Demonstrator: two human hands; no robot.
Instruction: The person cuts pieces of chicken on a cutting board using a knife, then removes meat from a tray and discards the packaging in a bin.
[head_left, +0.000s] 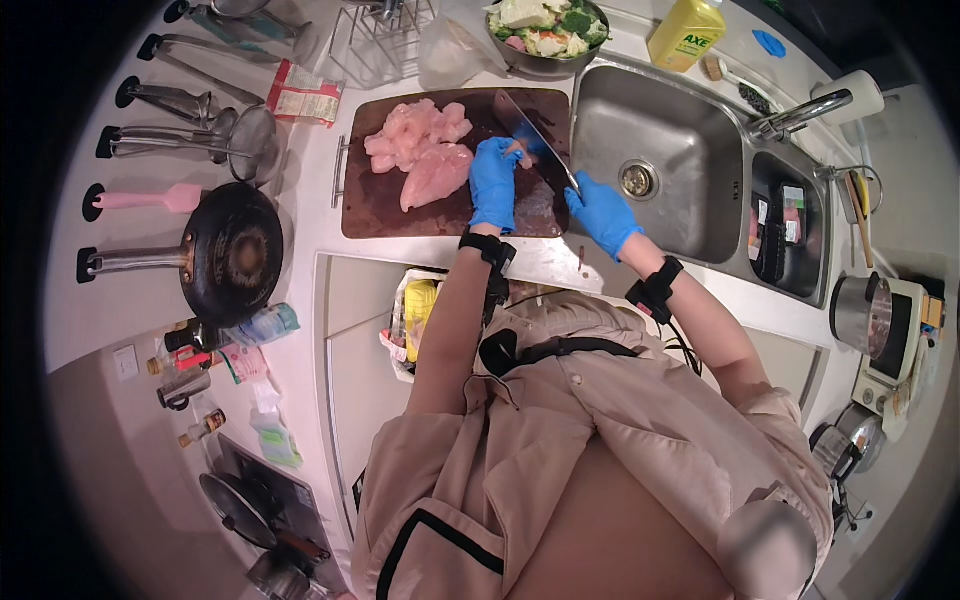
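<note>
My left hand (493, 180), in a blue glove, grips a small piece of raw meat (525, 156) on the dark brown cutting board (390, 223). In my gloved right hand (606, 214) is the handle of a kitchen knife (534, 139). Its broad blade slants up and left over the board, just right of the held piece. Left of my left hand lies a whole raw chicken breast (437, 176). A heap of cut raw chicken chunks (417, 129) sits behind that breast.
Right of the board is a steel sink (667, 112); packaged trays (780, 225) lie in its smaller basin. A bowl of cut vegetables (546, 67) and a yellow AXE detergent bottle (687, 36) stand behind. A frying pan (234, 255) and utensils hang at left.
</note>
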